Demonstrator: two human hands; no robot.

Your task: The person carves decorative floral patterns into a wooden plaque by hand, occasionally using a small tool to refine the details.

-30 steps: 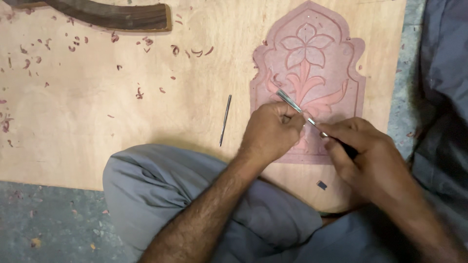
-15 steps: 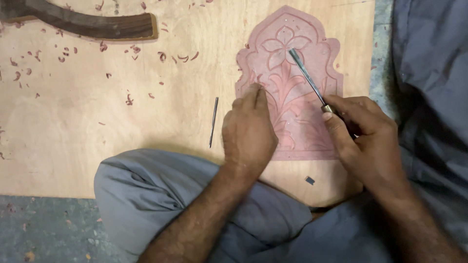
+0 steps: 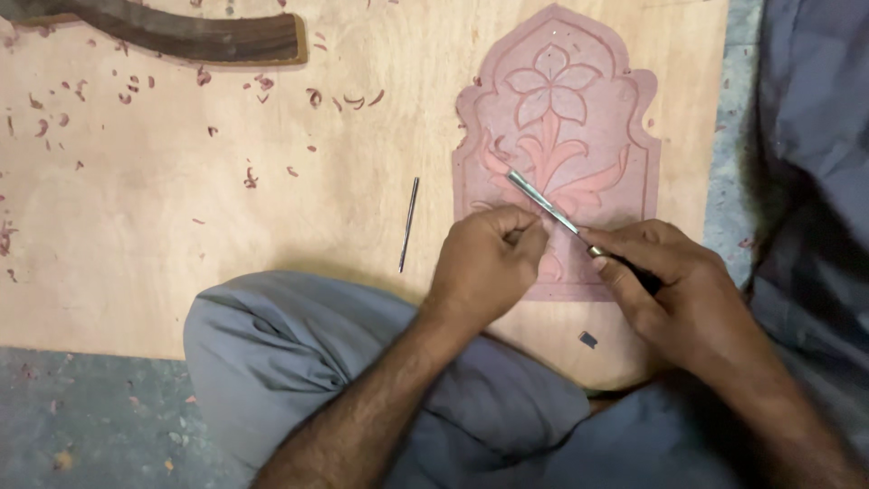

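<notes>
A pink arch-shaped panel (image 3: 579, 63) carved with a flower lies on a plywood board (image 3: 226, 235). My right hand (image 3: 674, 290) grips a thin metal carving tool (image 3: 546, 205) by its dark handle. The blade points up and left and its tip touches the left leaf of the flower. My left hand (image 3: 484, 263) is closed into a loose fist on the panel's lower left part, with thumb and fingers next to the tool's shaft. Whether the fingers pinch the shaft I cannot tell.
A second thin metal tool (image 3: 409, 224) lies loose on the board left of my left hand. A dark curved piece of wood (image 3: 181, 36) lies at the top left. Pink shavings (image 3: 262, 86) are scattered over the board. My grey-clad knee (image 3: 299, 353) covers the board's near edge.
The tool has come down from the flower's top to the left leaf. My left hand has curled from a flat press into a fist beside the shaft.
</notes>
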